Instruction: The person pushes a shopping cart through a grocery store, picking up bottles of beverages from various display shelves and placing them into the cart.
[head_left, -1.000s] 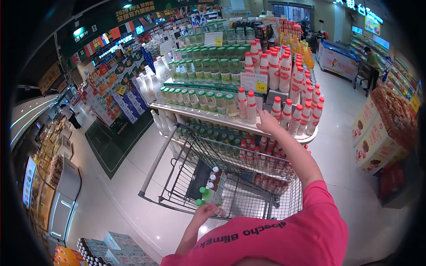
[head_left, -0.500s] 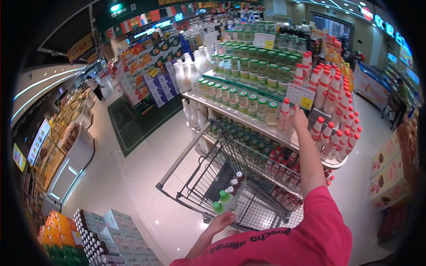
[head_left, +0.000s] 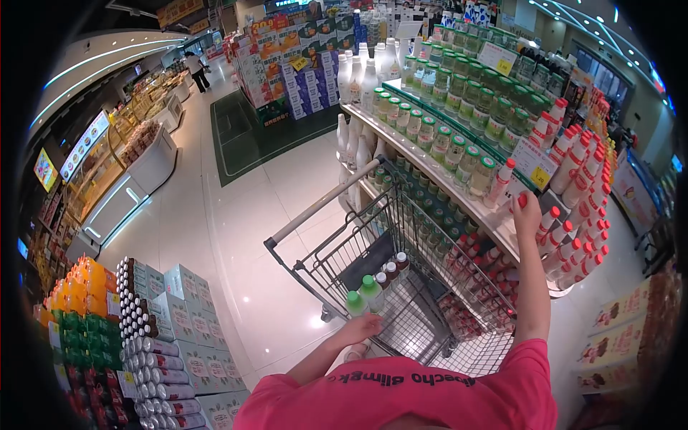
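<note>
My right hand (head_left: pixel 527 215) is closed around the red cap of a milky bottle at the shelf edge; most of that bottle is hidden. Just left of it, another red-capped bottle (head_left: pixel 501 183) stands on the shelf (head_left: pixel 448 183), beside green-lidded jars (head_left: pixel 454 153). Low in the view, my left hand (head_left: pixel 364 328) has its fingers pressed together near the cart's rim; a pale, pinkish object shows partly below it, too hidden to name. Green-capped bottles (head_left: pixel 371 292) and white-capped dark bottles (head_left: pixel 391 271) stand inside the shopping cart (head_left: pixel 322 204).
More red-capped bottles (head_left: pixel 584 179) crowd the display's right end. Stacked cartons (head_left: pixel 190 315) and drinks (head_left: pixel 89 287) are at lower left. A bakery counter (head_left: pixel 154 161) runs along the left, with a person (head_left: pixel 195 70) beyond it. Boxes (head_left: pixel 616 330) stand at right.
The view has turned left, so the shelf and cart appear farther right. My right hand has closed on a bottle's red cap. My left hand stays low beside the green-capped bottles.
</note>
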A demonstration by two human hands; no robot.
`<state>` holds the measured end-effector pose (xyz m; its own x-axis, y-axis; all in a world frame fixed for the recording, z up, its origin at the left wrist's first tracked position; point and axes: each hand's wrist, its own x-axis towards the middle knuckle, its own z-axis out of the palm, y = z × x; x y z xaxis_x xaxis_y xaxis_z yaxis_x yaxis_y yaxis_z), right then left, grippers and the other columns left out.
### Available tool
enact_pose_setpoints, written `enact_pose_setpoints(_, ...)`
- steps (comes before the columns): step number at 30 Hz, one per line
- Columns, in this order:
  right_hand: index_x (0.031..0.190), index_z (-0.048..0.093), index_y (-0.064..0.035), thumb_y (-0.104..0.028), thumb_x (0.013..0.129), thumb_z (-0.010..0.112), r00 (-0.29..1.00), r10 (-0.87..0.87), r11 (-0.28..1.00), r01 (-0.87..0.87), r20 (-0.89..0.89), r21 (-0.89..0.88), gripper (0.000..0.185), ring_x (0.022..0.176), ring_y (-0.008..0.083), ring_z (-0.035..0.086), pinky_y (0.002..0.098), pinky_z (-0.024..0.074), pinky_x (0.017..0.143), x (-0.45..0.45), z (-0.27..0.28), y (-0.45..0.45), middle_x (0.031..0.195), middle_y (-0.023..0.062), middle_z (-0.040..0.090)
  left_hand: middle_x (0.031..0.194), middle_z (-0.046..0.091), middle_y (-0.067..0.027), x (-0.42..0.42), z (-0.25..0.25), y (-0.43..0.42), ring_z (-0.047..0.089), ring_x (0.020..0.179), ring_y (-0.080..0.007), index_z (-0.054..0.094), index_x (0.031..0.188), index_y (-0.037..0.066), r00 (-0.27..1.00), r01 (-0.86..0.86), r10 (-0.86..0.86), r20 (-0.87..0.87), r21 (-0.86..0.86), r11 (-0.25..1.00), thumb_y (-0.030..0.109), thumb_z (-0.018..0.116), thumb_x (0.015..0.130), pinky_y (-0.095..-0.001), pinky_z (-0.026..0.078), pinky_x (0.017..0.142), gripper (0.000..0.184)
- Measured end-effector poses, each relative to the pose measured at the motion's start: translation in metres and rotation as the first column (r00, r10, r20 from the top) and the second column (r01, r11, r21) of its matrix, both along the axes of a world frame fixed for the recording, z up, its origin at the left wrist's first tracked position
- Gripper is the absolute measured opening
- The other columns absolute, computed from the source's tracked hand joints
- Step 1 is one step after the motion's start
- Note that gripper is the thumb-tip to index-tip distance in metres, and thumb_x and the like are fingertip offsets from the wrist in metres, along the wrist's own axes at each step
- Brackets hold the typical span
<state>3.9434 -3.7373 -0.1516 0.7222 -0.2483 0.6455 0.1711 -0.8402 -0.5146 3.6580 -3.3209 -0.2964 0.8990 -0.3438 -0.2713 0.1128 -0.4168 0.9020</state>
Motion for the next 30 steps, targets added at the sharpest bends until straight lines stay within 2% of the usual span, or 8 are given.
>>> enact_pose_setpoints(4,0.096,0.059,-0.0017,-0.017,0.081,0.068,0.962,0.146,0.985,-0.164,0.231,0.061,0.023,0.079,0.0301,0.061,0.0336,0.0475,0.073,-0.048,0.033,0.010,0.088,0.0136,0.061,0.091,0.064,-0.0094,0.002,0.010,-0.010,0.062,0.086,-0.0174,0.054,0.119,0.000,0.999,0.003,-0.005,-0.040,-0.027,1.000,0.020,0.059,0.087,-0.0289,0.048,0.077,0.038)
enact_pose_setpoints(8,0.097,0.059,-0.0005,-0.013,0.081,0.068,0.946,0.308,0.924,-0.323,0.106,0.206,0.022,0.081,0.0156,0.059,0.0270,0.0460,0.073,-0.095,0.041,0.025,0.088,0.0086,0.062,0.093,0.063,-0.0066,0.005,0.010,-0.022,0.061,0.084,-0.0124,0.056,0.117,0.002,0.990,-0.037,0.034,-0.138,-0.020,0.999,0.020,0.061,0.089,-0.0256,0.048,0.075,0.034)
enact_pose_setpoints(10,0.096,0.060,-0.0010,-0.010,0.080,0.069,0.892,0.452,0.796,-0.396,-0.014,0.457,0.020,0.082,0.0104,0.057,0.0243,0.0453,0.074,-0.108,0.020,0.033,0.089,0.0048,0.062,0.091,0.063,-0.0059,0.005,-0.009,-0.023,0.061,0.084,-0.0113,0.056,0.117,0.002,0.989,-0.033,0.016,-0.146,-0.119,0.992,0.017,0.060,0.089,-0.0247,0.048,0.073,0.032)
enact_pose_setpoints(11,0.095,0.060,-0.0011,-0.009,0.079,0.071,0.844,0.536,0.650,-0.400,-0.017,0.646,0.020,0.082,0.0097,0.057,0.0239,0.0456,0.076,-0.115,0.004,0.043,0.088,0.0033,0.062,0.092,0.063,-0.0066,0.009,-0.004,-0.027,0.061,0.084,-0.0128,0.056,0.117,0.002,0.988,-0.009,0.005,-0.154,-0.025,1.000,0.018,0.061,0.088,-0.0256,0.048,0.073,0.033)
enact_pose_setpoints(12,0.094,0.061,-0.0012,-0.007,0.078,0.071,0.799,0.600,0.623,-0.433,-0.042,0.652,0.020,0.081,0.0093,0.057,0.0239,0.0464,0.075,-0.119,-0.014,0.051,0.088,0.0030,0.062,0.093,0.064,-0.0073,0.013,0.006,-0.030,0.062,0.084,-0.0144,0.056,0.117,0.003,0.987,0.021,-0.009,-0.158,0.073,0.997,0.019,0.061,0.087,-0.0265,0.048,0.073,0.034)
enact_pose_setpoints(16,0.091,0.063,-0.0015,-0.008,0.074,0.071,0.673,0.695,0.694,-0.536,-0.253,0.481,0.021,0.080,0.0165,0.062,0.0272,0.0481,0.073,-0.142,-0.083,0.096,0.087,0.0076,0.063,0.101,0.064,-0.0120,0.020,0.010,-0.021,0.063,0.089,-0.0233,0.057,0.117,0.004,0.992,0.120,-0.125,-0.010,0.359,0.925,0.022,0.062,0.083,-0.0329,0.049,0.077,0.038)
enact_pose_setpoints(23,0.087,0.063,-0.0032,-0.014,0.073,0.073,0.521,0.789,0.591,-0.495,-0.326,0.638,0.021,0.078,0.0243,0.063,0.0298,0.0492,0.071,-0.155,-0.211,0.180,0.086,0.0093,0.063,0.107,0.062,-0.0158,0.046,0.006,0.007,0.059,0.098,-0.0320,0.058,0.114,0.006,0.986,0.159,-0.160,-0.053,0.611,0.776,0.023,0.062,0.082,-0.0405,0.048,0.083,0.036)
enact_pose_setpoints(30,0.086,0.062,-0.0050,-0.015,0.073,0.072,0.433,0.812,0.573,-0.469,-0.391,0.672,0.019,0.077,0.0274,0.062,0.0325,0.0488,0.070,-0.155,-0.281,0.233,0.084,0.0105,0.062,0.095,0.063,-0.0147,0.092,-0.024,0.019,0.063,0.086,-0.0304,0.058,0.110,0.006,0.939,0.275,-0.328,-0.099,0.788,0.550,0.026,0.065,0.079,-0.0417,0.051,0.073,0.037)
